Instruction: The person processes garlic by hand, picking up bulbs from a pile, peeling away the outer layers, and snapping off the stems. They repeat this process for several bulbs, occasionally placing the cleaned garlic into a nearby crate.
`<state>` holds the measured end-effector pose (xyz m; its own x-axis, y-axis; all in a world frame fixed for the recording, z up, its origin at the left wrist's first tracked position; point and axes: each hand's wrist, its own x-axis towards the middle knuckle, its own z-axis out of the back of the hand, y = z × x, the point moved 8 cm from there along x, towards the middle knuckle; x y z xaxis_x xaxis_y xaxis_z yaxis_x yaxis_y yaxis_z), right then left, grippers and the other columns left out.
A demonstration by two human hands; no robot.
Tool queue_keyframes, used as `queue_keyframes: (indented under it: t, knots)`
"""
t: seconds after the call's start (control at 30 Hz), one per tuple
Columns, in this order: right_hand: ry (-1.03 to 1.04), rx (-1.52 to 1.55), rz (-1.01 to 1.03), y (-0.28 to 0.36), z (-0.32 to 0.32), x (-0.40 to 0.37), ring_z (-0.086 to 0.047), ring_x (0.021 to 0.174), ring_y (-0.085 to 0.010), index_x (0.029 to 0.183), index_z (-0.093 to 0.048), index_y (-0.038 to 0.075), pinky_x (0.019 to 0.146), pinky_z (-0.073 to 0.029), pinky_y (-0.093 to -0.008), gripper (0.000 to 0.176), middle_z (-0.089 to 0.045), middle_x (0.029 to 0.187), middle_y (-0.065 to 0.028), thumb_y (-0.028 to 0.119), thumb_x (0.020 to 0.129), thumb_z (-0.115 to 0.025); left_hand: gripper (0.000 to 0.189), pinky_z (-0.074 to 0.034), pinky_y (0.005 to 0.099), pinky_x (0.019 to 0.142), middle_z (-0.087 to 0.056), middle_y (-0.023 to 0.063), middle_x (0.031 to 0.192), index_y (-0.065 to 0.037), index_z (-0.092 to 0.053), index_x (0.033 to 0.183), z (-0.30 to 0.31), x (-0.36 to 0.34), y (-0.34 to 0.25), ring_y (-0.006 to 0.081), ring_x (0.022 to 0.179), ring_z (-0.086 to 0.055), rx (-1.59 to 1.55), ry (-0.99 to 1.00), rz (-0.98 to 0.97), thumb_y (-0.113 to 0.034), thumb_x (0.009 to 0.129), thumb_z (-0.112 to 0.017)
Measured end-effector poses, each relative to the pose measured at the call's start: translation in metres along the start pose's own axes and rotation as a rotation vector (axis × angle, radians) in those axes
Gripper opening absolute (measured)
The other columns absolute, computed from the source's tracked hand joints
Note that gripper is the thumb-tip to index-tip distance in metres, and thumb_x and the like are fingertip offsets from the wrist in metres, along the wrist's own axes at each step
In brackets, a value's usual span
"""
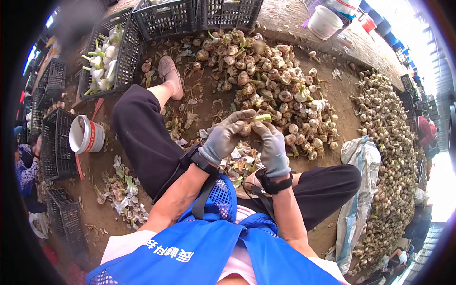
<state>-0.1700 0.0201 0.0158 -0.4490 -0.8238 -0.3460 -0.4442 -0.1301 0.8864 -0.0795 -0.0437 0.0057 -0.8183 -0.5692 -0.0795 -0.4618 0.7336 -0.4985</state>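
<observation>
My left hand, in a grey work glove, is closed around a garlic bulb. A cut green stem points right from the bulb, above my right fingertips. My right hand, gloved too, has its fingers bent and pinched against the stem side of the bulb; the exact contact is partly hidden. Just beyond both hands lies a heap of unpeeled garlic. Loose garlic skins cover the ground beneath them, between my legs.
A black crate at upper left holds trimmed white garlic. More crates line the top. A white bucket stands at left. On the right are a woven sack and a long garlic pile. Another person's sleeve shows far left.
</observation>
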Motion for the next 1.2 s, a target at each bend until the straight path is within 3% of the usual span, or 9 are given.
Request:
queue_keyframes:
  t: [0.17,0.53,0.63,0.7,0.73,0.77,0.87,1.0,1.2]
  knots:
    - [0.016,0.092,-0.021,0.003,-0.018,-0.002,-0.060,0.065,-0.0103,0.091,-0.060,-0.002,0.057,-0.050,-0.0221,0.012,-0.063,0.079,-0.0054,0.006,0.082,-0.060,0.039,-0.044,0.0221,0.077,-0.055,0.0049,0.099,0.005,-0.040,0.126,-0.008,-0.017,-0.016,0.0083,0.079,-0.050,0.316,-0.139,-0.115,-0.007,0.089,-0.046]
    - [0.161,0.130,-0.050,-0.006,-0.006,0.004,-0.062,0.073,-0.0135,0.096,-0.059,-0.004,0.065,-0.053,-0.0255,0.015,-0.063,0.085,-0.0082,0.004,0.085,-0.054,0.029,-0.045,0.0220,0.072,-0.054,0.0027,0.091,0.002,-0.044,0.117,0.013,-0.011,0.000,0.0083,0.074,-0.050,0.097,-0.168,-0.090,-0.013,0.092,-0.047]
    - [0.163,0.254,-0.123,-0.007,-0.011,-0.001,-0.062,0.077,-0.0149,0.096,-0.059,-0.003,0.067,-0.053,-0.0258,0.015,-0.063,0.089,-0.0090,0.001,0.084,-0.052,0.028,-0.044,0.0202,0.072,-0.054,0.0024,0.094,0.001,-0.046,0.115,0.006,-0.010,-0.010,0.0065,0.074,-0.048,0.541,-0.239,-0.173,-0.016,0.093,-0.047]
    - [0.260,-0.184,0.243,-0.001,-0.011,0.001,-0.061,0.079,-0.0155,0.100,-0.057,-0.001,0.071,-0.050,-0.0276,0.018,-0.063,0.089,-0.0071,0.003,0.084,-0.050,0.026,-0.043,0.0186,0.071,-0.055,0.0020,0.093,0.000,-0.048,0.113,-0.003,-0.013,-0.015,0.0051,0.074,-0.048,0.846,-0.199,-0.294,-0.017,0.094,-0.046]
    - [0.228,0.013,0.165,-0.025,-0.004,0.014,-0.061,0.075,-0.0154,0.094,-0.059,-0.002,0.067,-0.050,-0.0273,0.017,-0.063,0.088,-0.0083,-0.003,0.078,-0.052,0.026,-0.041,0.0175,0.068,-0.054,-0.0009,0.083,-0.001,-0.049,0.112,0.006,-0.014,-0.013,0.0047,0.072,-0.047,0.855,-0.268,-0.282,-0.019,0.095,-0.045]
    - [0.071,0.249,-0.036,-0.043,0.003,0.020,-0.059,0.067,-0.0130,0.087,-0.061,-0.003,0.061,-0.049,-0.0247,0.016,-0.063,0.083,-0.0074,-0.006,0.073,-0.053,0.025,-0.041,0.0184,0.054,-0.054,-0.0013,0.074,-0.005,-0.053,0.104,0.019,-0.010,-0.010,0.0078,0.063,-0.052,0.714,-0.327,-0.258,-0.027,0.095,-0.042]
    - [-0.051,-0.268,0.173,-0.031,-0.006,0.025,-0.056,0.061,-0.0081,0.082,-0.063,-0.003,0.056,-0.045,-0.0209,0.015,-0.063,0.073,-0.0027,-0.003,0.074,-0.050,0.033,-0.026,0.0229,0.028,-0.056,0.0040,0.066,-0.014,-0.052,0.087,0.062,-0.023,0.024,0.0193,0.046,-0.057,0.114,-0.611,0.149,-0.044,0.092,-0.040]
    - [-0.056,-0.654,0.410,-0.024,0.004,0.027,-0.056,0.066,-0.0080,0.086,-0.064,-0.001,0.061,-0.047,-0.0207,0.016,-0.062,0.075,-0.0032,-0.002,0.077,-0.051,0.036,-0.027,0.0207,0.030,-0.054,0.0033,0.064,-0.012,-0.053,0.088,0.067,-0.023,0.026,0.0187,0.048,-0.057,0.059,-0.683,0.230,-0.046,0.091,-0.041]
    - [0.256,0.114,-0.083,-0.026,-0.002,0.002,-0.063,0.077,-0.0142,0.092,-0.062,-0.004,0.066,-0.052,-0.0276,0.017,-0.065,0.083,-0.0068,0.001,0.078,-0.054,0.044,-0.032,0.0168,0.036,-0.053,-0.0003,0.073,-0.005,-0.055,0.100,0.018,-0.013,0.009,0.0078,0.048,-0.048,0.494,-0.331,0.133,-0.046,0.090,-0.045]
